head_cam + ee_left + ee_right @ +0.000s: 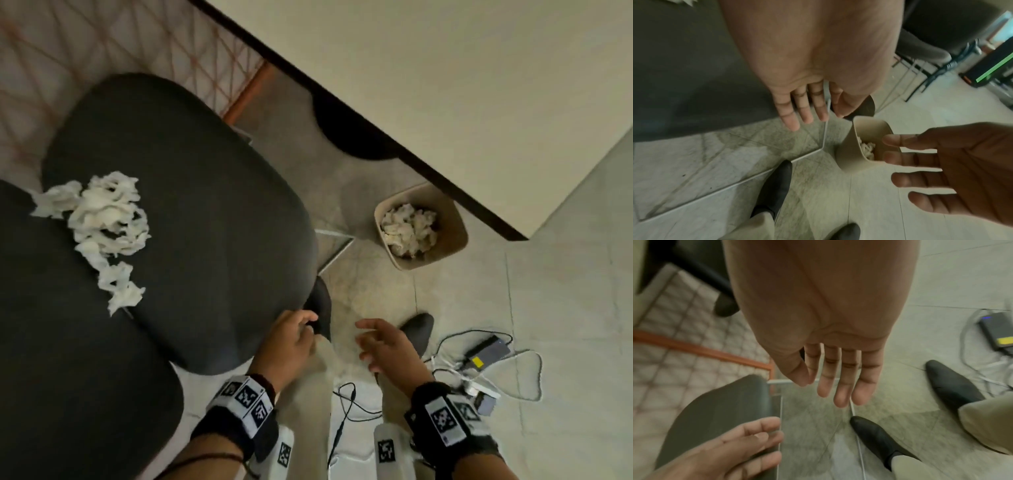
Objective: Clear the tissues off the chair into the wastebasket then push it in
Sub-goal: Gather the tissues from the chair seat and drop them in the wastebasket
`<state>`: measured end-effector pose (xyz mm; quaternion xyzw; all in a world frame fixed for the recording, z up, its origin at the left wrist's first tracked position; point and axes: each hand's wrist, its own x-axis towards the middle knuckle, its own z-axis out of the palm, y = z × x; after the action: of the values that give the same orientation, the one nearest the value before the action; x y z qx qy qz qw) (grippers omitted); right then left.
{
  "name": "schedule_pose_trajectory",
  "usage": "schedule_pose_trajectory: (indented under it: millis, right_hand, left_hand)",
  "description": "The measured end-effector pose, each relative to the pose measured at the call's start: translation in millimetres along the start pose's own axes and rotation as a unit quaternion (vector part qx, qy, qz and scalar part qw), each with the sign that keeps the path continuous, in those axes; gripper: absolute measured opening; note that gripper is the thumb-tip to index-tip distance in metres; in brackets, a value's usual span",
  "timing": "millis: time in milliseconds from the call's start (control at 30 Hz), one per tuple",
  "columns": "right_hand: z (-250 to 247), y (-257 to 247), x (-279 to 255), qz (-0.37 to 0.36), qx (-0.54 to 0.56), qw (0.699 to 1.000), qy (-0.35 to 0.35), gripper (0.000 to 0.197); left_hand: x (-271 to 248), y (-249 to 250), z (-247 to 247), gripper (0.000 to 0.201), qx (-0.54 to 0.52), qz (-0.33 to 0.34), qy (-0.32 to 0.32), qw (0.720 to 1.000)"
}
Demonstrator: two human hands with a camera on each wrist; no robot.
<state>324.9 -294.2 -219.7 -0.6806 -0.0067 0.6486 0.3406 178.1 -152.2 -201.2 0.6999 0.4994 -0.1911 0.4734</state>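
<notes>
A heap of white tissues (99, 226) lies on the dark grey chair seat (205, 212), towards its left rear by the backrest (68, 359). The beige wastebasket (445, 226) stands on the floor by the table's corner, with crumpled tissues (409, 229) inside; the left wrist view shows this basket (853, 146) too. My left hand (294, 339) hangs empty at the seat's near right corner, fingers loose. My right hand (380, 346) hovers to its right over the floor, fingers spread and empty. In the wrist views both the left hand (807, 110) and the right hand (838, 386) show straight fingers.
A pale table (445, 85) with a dark edge spans the upper right. A second dark chair seat (349, 137) sits tucked under it. My black shoes (418, 329) stand on the tiles. Cables and a power adapter (486, 349) lie at the right. A patterned rug (68, 51) is behind the chair.
</notes>
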Motion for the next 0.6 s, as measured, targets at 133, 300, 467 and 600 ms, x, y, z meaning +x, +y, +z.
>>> schedule_pose_trajectory:
  millis: [133,300,467,600]
  right_hand:
    - [40,-48,6,-0.051,-0.112,0.992,-0.023,0.026]
    - [92,-110,19,-0.107,-0.213,0.97,-0.036,0.022]
    - [148,-158,42,-0.147,-0.271,0.95,-0.048,0.024]
    - [196,-187,59,-0.175,-0.345,0.921,-0.052,0.018]
  left_hand:
    - [-24,-25,-44,0.023,-0.087,0.001,0.08,0.993]
    - [-33,-63,-89,0.023,-0.166,-0.027,0.184,0.968]
    - [-28,-100,-134,0.021,-0.209,-0.069,0.272,0.937]
    - [-13,-125,-169,0.022,-0.24,-0.125,0.321,0.908]
